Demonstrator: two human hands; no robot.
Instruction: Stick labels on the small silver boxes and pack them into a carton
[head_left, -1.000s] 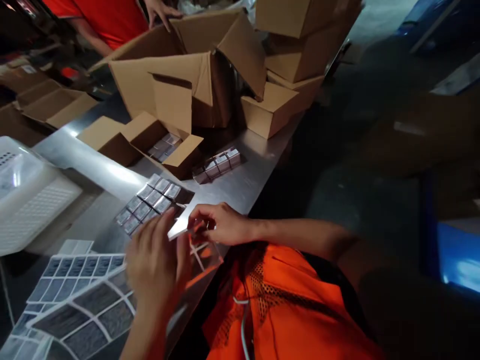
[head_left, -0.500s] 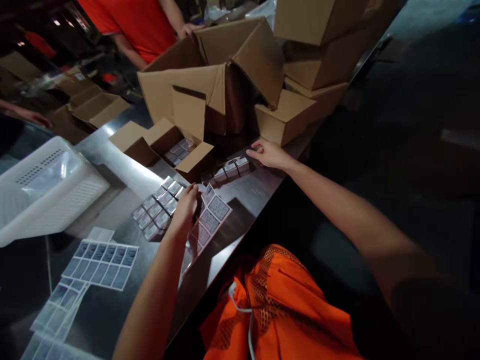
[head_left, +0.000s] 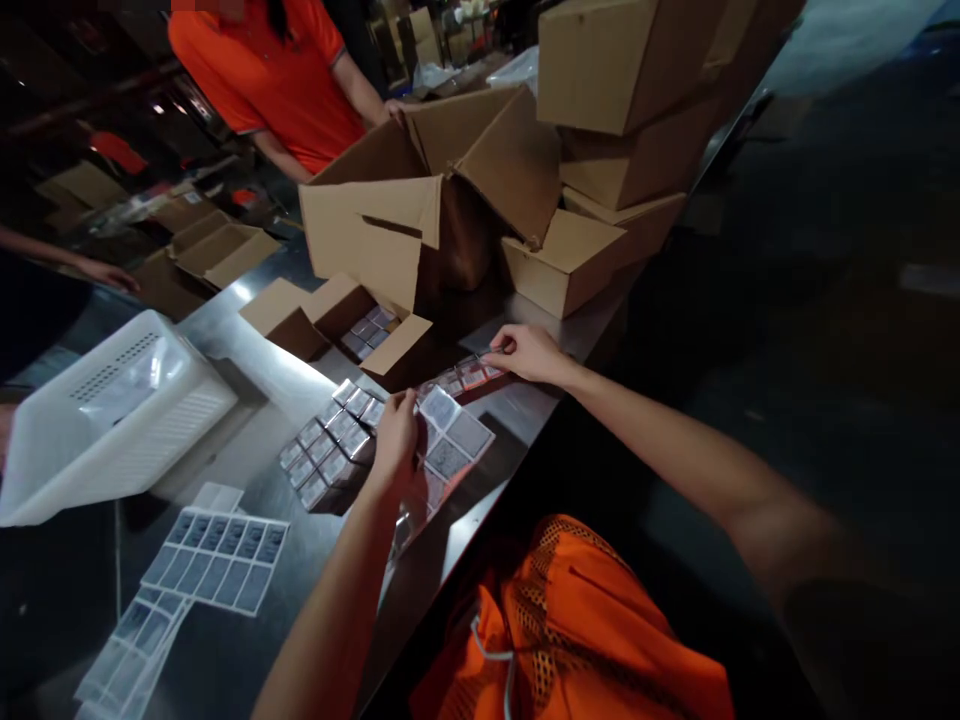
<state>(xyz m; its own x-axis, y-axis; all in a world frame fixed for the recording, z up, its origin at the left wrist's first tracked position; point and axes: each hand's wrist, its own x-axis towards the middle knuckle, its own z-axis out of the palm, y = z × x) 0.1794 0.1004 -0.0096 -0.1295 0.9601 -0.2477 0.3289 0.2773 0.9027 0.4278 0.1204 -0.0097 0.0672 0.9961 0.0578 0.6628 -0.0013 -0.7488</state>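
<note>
Two hands mine, both on shiny steel table (head_left: 247, 345). Left hand (head_left: 394, 445) pinches sheet of grey square labels (head_left: 454, 440), sheet lying just right of block of small silver-topped boxes (head_left: 330, 445); my palm hides sheet's near end. Right hand (head_left: 525, 352) fingertips closed on short row of small boxes (head_left: 461, 378) near table edge. Print on labels too small, I cannot read any. More label sheets (head_left: 217, 550) lower left, partly cut off. Open brown cardboard carton (head_left: 341, 320) behind holds similar boxes, contents mostly hidden.
</note>
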